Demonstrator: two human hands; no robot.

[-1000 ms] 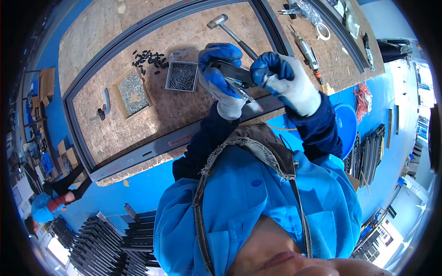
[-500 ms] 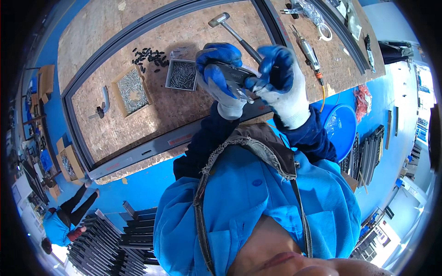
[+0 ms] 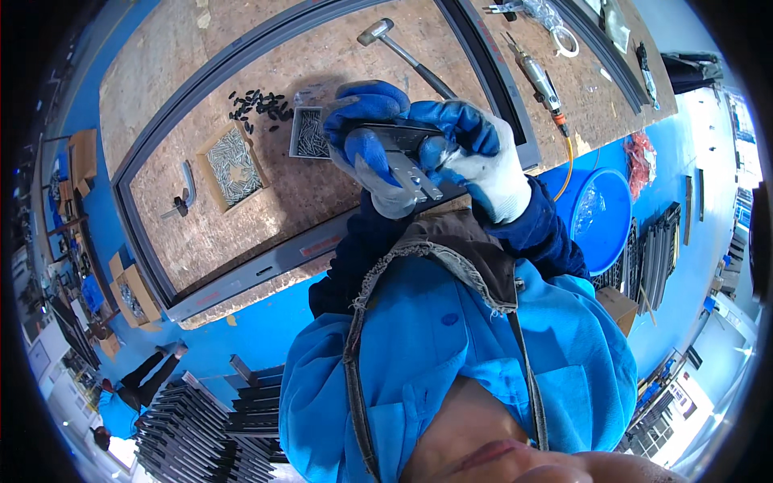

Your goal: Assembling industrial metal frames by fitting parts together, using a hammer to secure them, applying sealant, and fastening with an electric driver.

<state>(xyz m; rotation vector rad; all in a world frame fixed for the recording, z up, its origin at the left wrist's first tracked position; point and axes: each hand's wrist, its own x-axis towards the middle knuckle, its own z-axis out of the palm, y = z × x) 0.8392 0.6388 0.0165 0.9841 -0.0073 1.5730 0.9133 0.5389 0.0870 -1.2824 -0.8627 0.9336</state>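
Note:
My left hand (image 3: pixel 372 145), in a white glove with blue coating, is closed around a dark metal bracket (image 3: pixel 408 171) with prongs at its near end. My right hand (image 3: pixel 477 157), gloved alike, presses its curled fingers against the bracket's right side. Whether a small part sits between those fingertips is hidden. Both hands are above the near bar of a dark grey metal frame (image 3: pixel 233 282) lying on the wooden table. Close by my left hand stands a white box of screws (image 3: pixel 312 135). Beyond my right hand lies a hammer (image 3: pixel 407 56).
An open carton of screws (image 3: pixel 233 167), scattered black plugs (image 3: pixel 259 106) and a bent metal tool (image 3: pixel 187 189) lie inside the frame. An air screwdriver (image 3: pixel 538 83) with an orange hose rests at right. A blue bucket (image 3: pixel 602 221) stands beside the table; another person (image 3: pixel 125 402) is far left.
My right hand has moved left and its fingers have closed in against the bracket. The bracket has turned slightly, prongs toward me. The whole view has shifted a little.

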